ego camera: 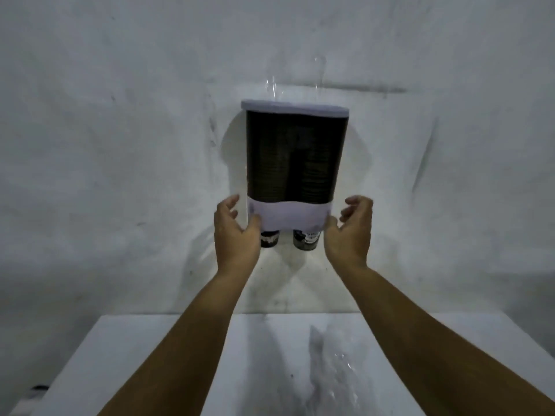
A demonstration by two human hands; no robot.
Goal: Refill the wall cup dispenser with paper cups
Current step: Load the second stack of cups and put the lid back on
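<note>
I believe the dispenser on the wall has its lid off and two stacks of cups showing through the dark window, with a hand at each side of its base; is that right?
Not quite: the head view shows the pale lid sitting closed on top of the dispenser. The rest holds: two cup stacks show through the dark window, with the left hand and right hand at either side of its base.

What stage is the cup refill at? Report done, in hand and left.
Done, apparently: both columns behind the dark window of the dispenser look stacked with cups, a cup bottom pokes out below, and the lid sits on top. In hand: the left hand and right hand flank the white base, thumbs at its edges, fingers loose. Left: probably just clearing the clear plastic wrap off the table.
</note>
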